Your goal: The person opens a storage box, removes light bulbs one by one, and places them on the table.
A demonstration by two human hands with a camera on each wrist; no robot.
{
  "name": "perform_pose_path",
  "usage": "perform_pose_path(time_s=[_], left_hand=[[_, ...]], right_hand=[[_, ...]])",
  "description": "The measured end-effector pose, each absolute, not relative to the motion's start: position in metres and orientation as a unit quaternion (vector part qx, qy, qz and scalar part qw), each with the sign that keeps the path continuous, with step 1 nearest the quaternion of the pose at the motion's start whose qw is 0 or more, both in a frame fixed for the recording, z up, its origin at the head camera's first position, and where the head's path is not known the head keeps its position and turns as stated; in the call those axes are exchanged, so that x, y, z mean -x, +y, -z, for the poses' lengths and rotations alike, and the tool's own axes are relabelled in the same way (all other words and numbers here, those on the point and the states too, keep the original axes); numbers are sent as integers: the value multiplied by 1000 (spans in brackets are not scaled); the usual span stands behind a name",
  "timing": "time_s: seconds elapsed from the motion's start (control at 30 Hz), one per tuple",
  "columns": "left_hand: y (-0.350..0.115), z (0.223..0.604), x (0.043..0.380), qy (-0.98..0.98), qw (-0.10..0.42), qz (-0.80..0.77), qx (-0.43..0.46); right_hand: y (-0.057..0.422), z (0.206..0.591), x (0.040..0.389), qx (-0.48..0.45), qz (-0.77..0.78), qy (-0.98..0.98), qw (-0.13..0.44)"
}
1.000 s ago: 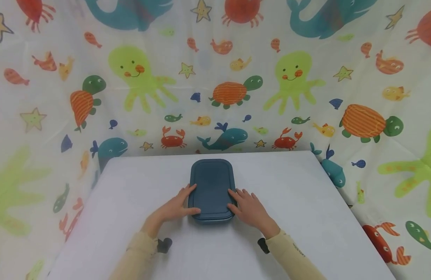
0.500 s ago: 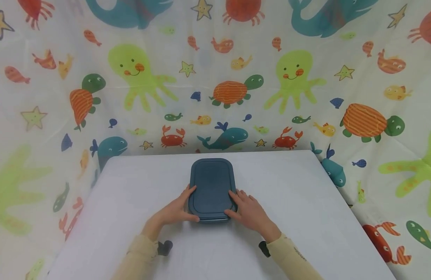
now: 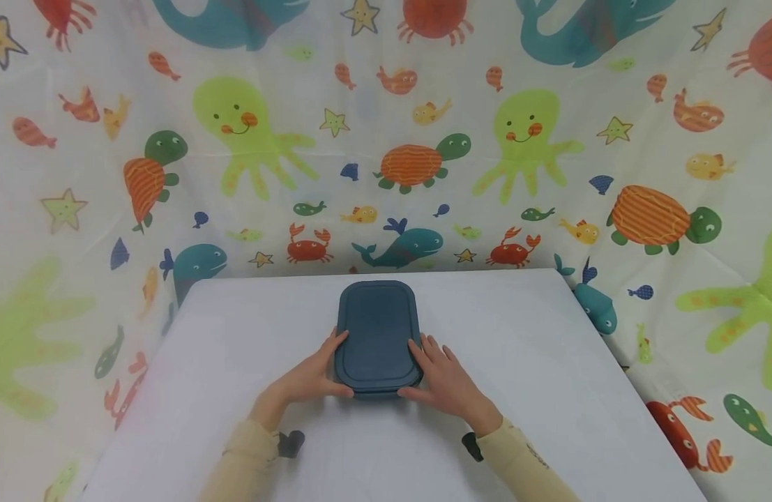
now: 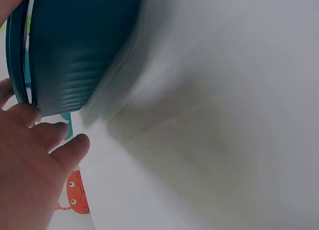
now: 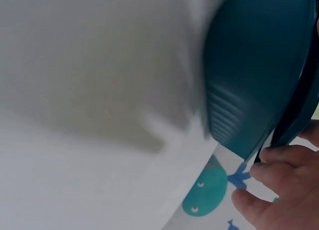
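Our left grip (image 3: pixel 305 376) and right grip (image 3: pixel 445 380) grasp the dark blue lid (image 3: pixel 376 335) at opposite edges. Just below them, we see the box (image 4: pixel 82 41) on the worktop (image 3: pixel 386 457).

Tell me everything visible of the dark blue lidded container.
The dark blue, rounded-rectangular, plastic-looking container stands upright on the white table, its long sides running from front to back. Its smooth walls carry fine parallel ridges at a corner. The flat, dark blue, round-cornered lid has an outline inside its edge; the wrist views show a slit between its rim and the body. The bare left hand and bare right hand grip its sides, thumbs near the front corners. Contents are hidden.
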State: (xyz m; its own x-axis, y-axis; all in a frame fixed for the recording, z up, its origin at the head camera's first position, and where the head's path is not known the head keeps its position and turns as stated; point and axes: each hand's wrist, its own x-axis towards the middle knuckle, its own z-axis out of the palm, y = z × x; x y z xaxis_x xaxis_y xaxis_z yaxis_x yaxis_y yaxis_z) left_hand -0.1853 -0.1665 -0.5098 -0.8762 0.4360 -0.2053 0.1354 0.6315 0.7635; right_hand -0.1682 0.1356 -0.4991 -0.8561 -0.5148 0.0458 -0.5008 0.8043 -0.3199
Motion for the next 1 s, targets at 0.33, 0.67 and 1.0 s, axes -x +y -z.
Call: perform_pose_path(time_s=[0.33,0.67,1.0], left_hand=[[-200,510,175,882,173,-406,-165],[-244,520,153,891,150,-399,-158],[-282,534,132,906,129,-372,-156]], right_hand=[[104,492,168,304,151,940,-29],[64,485,162,355,121,926,-42],[24,485,156,389,53,918,-60]])
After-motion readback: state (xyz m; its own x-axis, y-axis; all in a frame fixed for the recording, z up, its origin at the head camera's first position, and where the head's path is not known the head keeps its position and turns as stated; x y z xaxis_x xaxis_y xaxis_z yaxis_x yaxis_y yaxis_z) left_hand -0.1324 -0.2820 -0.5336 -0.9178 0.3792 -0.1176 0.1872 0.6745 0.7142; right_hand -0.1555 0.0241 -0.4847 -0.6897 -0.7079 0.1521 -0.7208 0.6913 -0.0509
